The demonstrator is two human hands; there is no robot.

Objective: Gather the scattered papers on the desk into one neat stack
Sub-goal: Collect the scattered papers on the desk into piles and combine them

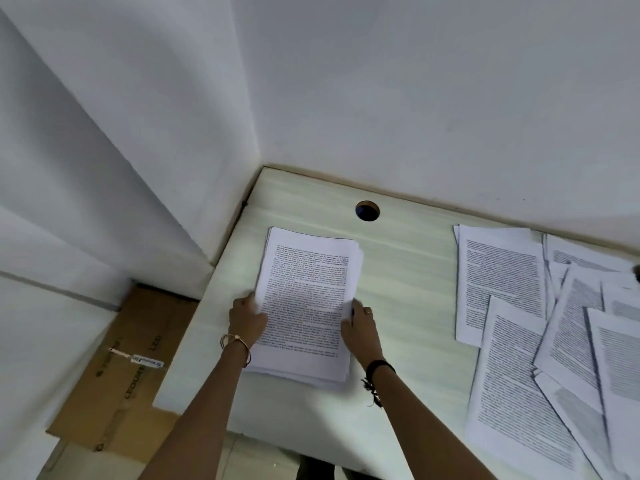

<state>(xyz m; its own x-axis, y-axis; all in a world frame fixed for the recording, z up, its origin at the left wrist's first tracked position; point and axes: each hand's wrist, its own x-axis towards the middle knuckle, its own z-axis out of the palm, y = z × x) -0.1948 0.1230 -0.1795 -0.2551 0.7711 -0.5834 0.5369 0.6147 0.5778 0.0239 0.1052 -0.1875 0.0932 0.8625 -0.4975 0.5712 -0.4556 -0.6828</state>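
A stack of printed papers lies on the pale desk, near its left end. My left hand holds the stack's left edge, fingers on the top sheet. My right hand holds the right edge, thumb curled over the sheets. The stack's edges are slightly uneven at the top right and bottom. Several loose printed sheets lie scattered and overlapping on the right side of the desk, apart from both hands.
A round cable hole sits in the desk behind the stack. White walls meet at the desk's back left corner. A flattened cardboard box lies on the floor left of the desk. The desk's front edge runs below my forearms.
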